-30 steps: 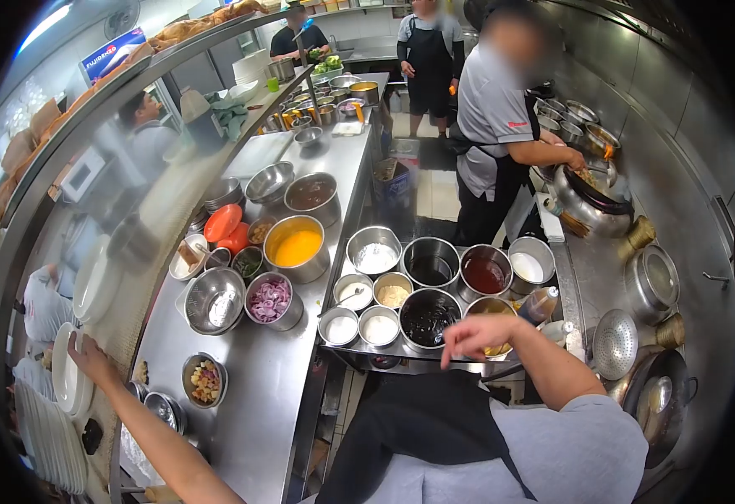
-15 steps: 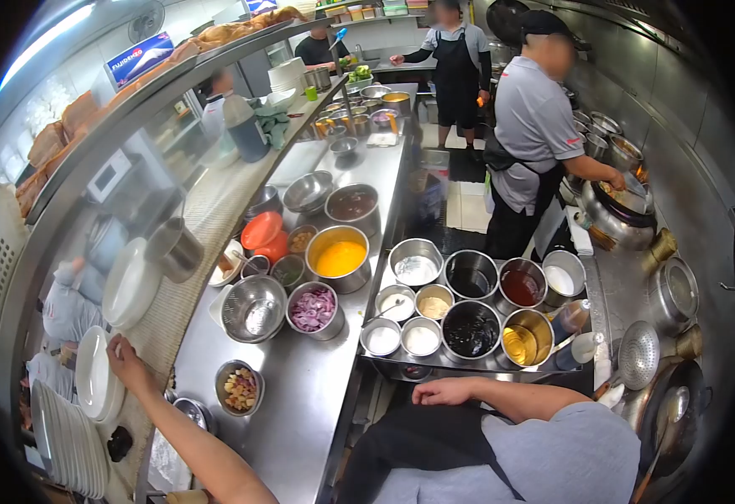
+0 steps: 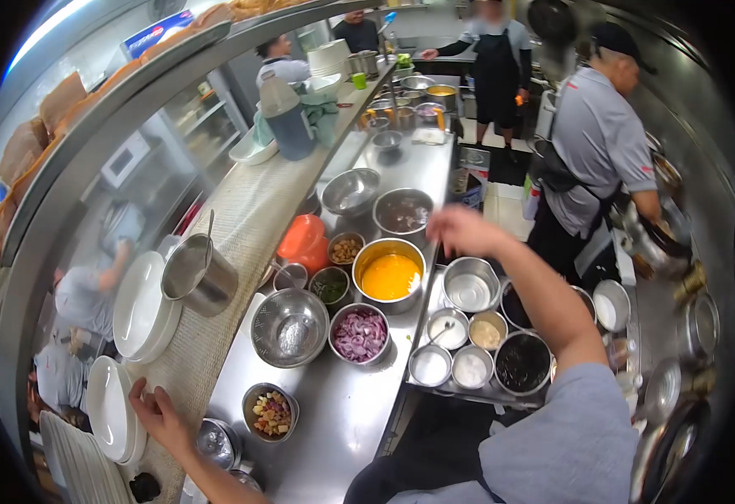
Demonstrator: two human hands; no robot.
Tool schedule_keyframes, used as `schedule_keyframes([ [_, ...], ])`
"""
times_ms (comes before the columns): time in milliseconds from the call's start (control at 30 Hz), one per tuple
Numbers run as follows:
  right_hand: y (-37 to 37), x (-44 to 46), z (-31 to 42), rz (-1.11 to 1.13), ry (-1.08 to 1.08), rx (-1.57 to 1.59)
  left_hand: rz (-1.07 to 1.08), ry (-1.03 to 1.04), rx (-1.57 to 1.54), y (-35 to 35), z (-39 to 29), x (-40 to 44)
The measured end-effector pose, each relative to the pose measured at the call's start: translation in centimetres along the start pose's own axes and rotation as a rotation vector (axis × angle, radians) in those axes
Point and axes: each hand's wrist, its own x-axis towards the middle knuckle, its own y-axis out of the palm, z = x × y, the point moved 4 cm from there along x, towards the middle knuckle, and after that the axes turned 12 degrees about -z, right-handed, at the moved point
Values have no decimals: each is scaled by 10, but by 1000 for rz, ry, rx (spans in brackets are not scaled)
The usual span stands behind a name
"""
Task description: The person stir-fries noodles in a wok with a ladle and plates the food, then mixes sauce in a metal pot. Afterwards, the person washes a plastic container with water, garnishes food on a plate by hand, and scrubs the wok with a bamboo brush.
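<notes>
My left hand (image 3: 162,415) is at the shelf's edge, fingers apart, just right of a stack of white oval plates (image 3: 112,410); it holds nothing. My right hand (image 3: 461,230) is raised over the gap between the counters, right of the pot of brown liquid (image 3: 403,211). It is blurred, and its finger shape is unclear. Below it stands a pot of orange-yellow liquid (image 3: 389,275). Nearby are a bowl of sliced purple onions (image 3: 359,334), a perforated steel bowl (image 3: 290,328) and a small bowl of diced pieces (image 3: 272,413).
A tray of seasoning containers (image 3: 471,368) stands front right. A co-worker in grey (image 3: 594,143) works at the stove, and another in a black apron (image 3: 493,76) stands farther back. Along the shelf (image 3: 241,218) are a tall steel pot (image 3: 199,275) and a jug (image 3: 286,126).
My right hand has risen from near my apron and reached forward. My left hand stays near the plates with its fingers more spread. The view has shifted toward the left shelf.
</notes>
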Motion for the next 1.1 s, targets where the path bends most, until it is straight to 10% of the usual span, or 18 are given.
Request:
schedule_keyframes([
  [100, -38, 123, 36, -425, -367, -95, -131, -52, 23, 7, -10, 0],
  [333, 96, 226, 152, -179, -1084, -104, -349, 60, 412, 18, -15, -3],
  [567, 148, 301, 237, -68, -1000, -573, -498, 97, 643, 6, -10, -8],
  [700, 42, 310, 267, -441, -1051, -428, -563, 8, 615, -5, -10, -11],
  [800, -48, 386, 243, -742, -942, -208, -530, 219, 799, 7, -24, -7],
  [967, -54, 516, 131, -489, -768, -264, -563, 32, 734, 26, -47, -9],
  [1100, -45, 559, 79, -694, -689, -369, -536, 84, 766, 18, -30, -7],
])
